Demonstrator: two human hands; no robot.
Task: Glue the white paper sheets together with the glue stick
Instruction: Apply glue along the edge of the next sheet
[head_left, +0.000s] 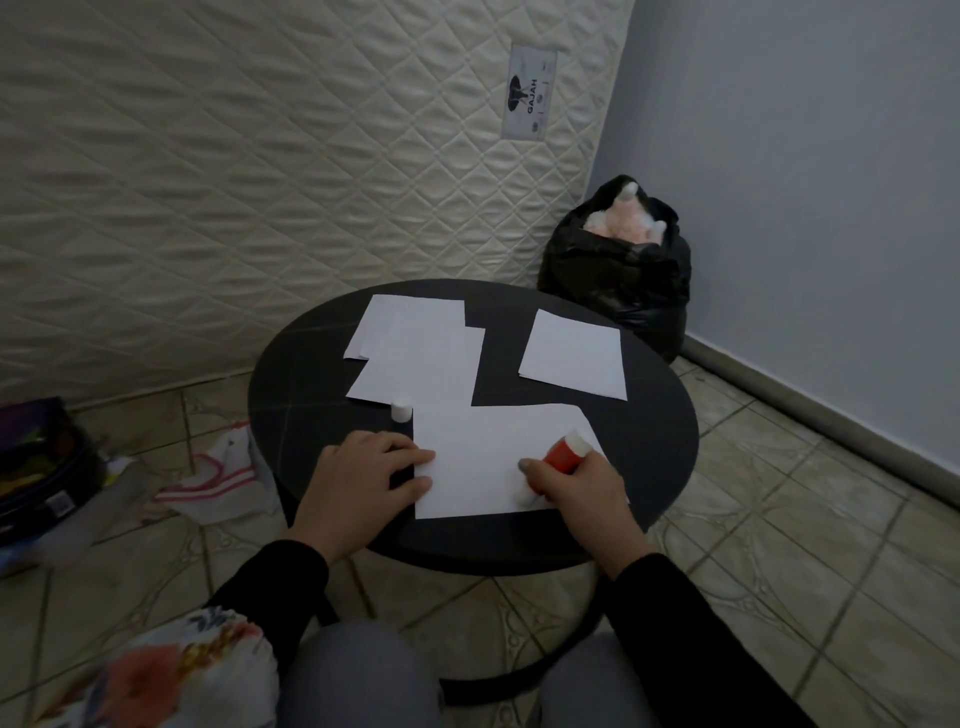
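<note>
Several white paper sheets lie on a round black table (291, 400). The nearest sheet (483, 457) lies in front of me. My left hand (369, 480) presses flat on its left edge. My right hand (576, 486) grips a red glue stick (563, 454), which lies tilted over the sheet's right side with its white end pointing up and away. The stick's white cap (401, 410) stands on the table by the sheet's top left corner. An overlapping stack of sheets (415, 348) lies at the back left, and a single sheet (574, 356) at the back right.
A quilted mattress (260, 171) leans against the wall behind the table. A black bag (623, 270) with pink stuffing sits in the corner at the right. Cloth (218, 478) and a dark box (41, 467) lie on the tiled floor at the left.
</note>
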